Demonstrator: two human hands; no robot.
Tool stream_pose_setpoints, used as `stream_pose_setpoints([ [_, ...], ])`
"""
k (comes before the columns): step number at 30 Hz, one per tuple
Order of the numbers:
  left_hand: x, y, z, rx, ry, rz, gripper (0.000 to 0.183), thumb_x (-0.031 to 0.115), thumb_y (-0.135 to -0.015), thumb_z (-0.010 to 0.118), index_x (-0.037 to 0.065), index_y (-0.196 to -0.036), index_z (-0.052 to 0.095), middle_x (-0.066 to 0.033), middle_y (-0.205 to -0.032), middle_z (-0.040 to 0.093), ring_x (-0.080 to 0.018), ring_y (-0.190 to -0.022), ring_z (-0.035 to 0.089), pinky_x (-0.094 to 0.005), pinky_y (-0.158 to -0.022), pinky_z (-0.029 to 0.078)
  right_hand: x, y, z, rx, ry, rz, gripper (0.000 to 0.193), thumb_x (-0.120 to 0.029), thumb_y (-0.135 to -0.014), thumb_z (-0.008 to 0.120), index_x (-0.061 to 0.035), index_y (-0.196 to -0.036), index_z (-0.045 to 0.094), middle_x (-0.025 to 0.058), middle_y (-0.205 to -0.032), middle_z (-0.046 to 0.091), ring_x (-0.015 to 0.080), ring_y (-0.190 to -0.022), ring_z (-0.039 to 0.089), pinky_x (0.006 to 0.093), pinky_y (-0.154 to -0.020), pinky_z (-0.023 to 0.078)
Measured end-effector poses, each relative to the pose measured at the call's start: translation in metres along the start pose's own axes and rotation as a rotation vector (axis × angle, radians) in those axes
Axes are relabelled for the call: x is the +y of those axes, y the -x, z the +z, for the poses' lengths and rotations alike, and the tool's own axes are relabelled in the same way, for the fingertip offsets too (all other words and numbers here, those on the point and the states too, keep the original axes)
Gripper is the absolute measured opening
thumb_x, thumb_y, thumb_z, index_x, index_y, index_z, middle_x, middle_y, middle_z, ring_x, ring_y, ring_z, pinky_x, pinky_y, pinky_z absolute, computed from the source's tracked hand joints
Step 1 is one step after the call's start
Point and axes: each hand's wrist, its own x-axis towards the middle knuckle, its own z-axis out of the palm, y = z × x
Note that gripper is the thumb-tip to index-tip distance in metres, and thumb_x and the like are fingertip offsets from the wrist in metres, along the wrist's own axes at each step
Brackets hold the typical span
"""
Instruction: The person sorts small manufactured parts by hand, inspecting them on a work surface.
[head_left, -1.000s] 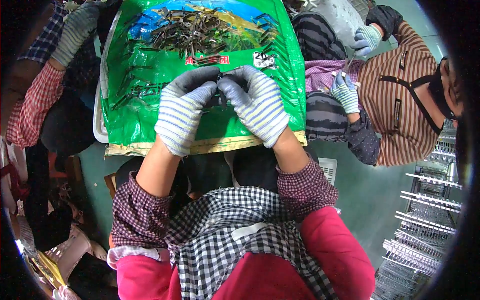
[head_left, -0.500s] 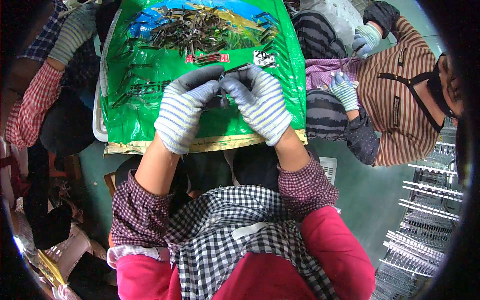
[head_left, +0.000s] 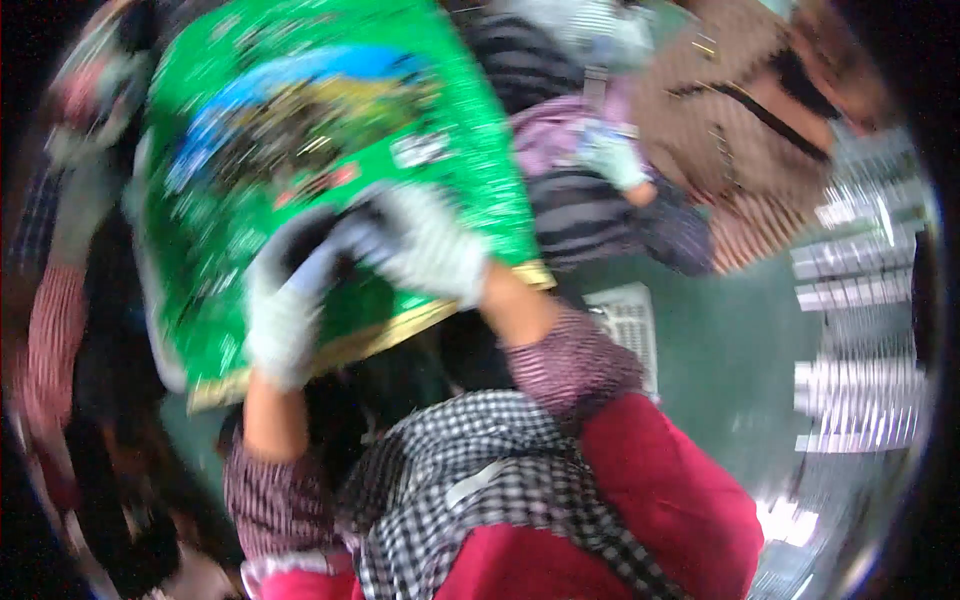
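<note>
Closely paired, two gloved hands meet above a green sack [head_left: 488, 190] bearing a heap of small dark pieces [head_left: 285, 140].

Motion blurs the view; from where the gloves meet, the heap lies toward eleven o'clock on the sack's printed picture. The left hand [head_left: 285, 310] and right hand [head_left: 425, 245] have fingers curled inward, fingertips together; whether either grips a piece I cannot tell. Toward two o'clock, well apart, is a co-worker's gloved hand [head_left: 612, 157]; between three and four, a white slatted basket [head_left: 632, 325] on the floor; at five, the wearer's black-and-white checked apron [head_left: 460, 450].
</note>
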Motion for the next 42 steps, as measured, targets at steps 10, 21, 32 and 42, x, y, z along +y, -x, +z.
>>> stream_pose_setpoints([
  [10, -0.004, 0.007, 0.0, -0.143, -0.008, -0.037, 0.046, 0.013, -0.084, 0.053, -0.002, -0.126, 0.045, -0.0128, -0.118, 0.054, -0.0218, -0.102, 0.054, -0.032, -0.084, 0.045, -0.022, 0.012, -0.003, 0.086, 0.393, 0.192, 0.023, -0.027, -0.074, 0.062, -0.0053, -0.08, 0.063, 0.0161, -0.072, 0.062, 0.0343, -0.071, 0.061, 0.0438, -0.064, 0.047],
  [21, -0.017, 0.003, -0.017, -0.123, 0.091, -0.021, 0.049, 0.017, -0.084, 0.05, -0.005, -0.128, 0.041, -0.0148, -0.119, 0.051, -0.0227, -0.105, 0.05, -0.0346, -0.089, 0.041, -0.023, 0.01, 0.006, 0.258, 0.32, 0.129, 0.034, -0.025, -0.066, 0.072, -0.0057, -0.09, 0.059, 0.0143, -0.079, 0.061, 0.0331, -0.075, 0.061, 0.0413, -0.064, 0.048],
  [32, 0.012, 0.012, 0.042, -0.041, 0.153, 0.138, 0.047, 0.009, -0.084, 0.052, -0.002, -0.129, 0.041, -0.0105, -0.119, 0.052, -0.0183, -0.107, 0.051, -0.0316, -0.093, 0.04, -0.014, 0.009, -0.007, 0.512, 0.437, -0.226, 0.02, -0.011, -0.073, 0.064, -0.0098, -0.092, 0.064, 0.0125, -0.086, 0.061, 0.0308, -0.078, 0.06, 0.039, -0.067, 0.049],
  [42, 0.036, 0.027, 0.03, -0.099, 0.462, 0.077, 0.065, 0.013, -0.082, 0.061, 0.0, -0.136, 0.028, -0.0077, -0.114, 0.051, -0.0152, -0.103, 0.049, -0.0294, -0.092, 0.038, -0.041, 0.01, -0.003, 0.374, 0.737, -0.313, 0.017, -0.019, -0.076, 0.061, -0.0105, -0.09, 0.06, 0.0089, -0.09, 0.06, 0.0284, -0.084, 0.057, 0.041, -0.072, 0.041],
])
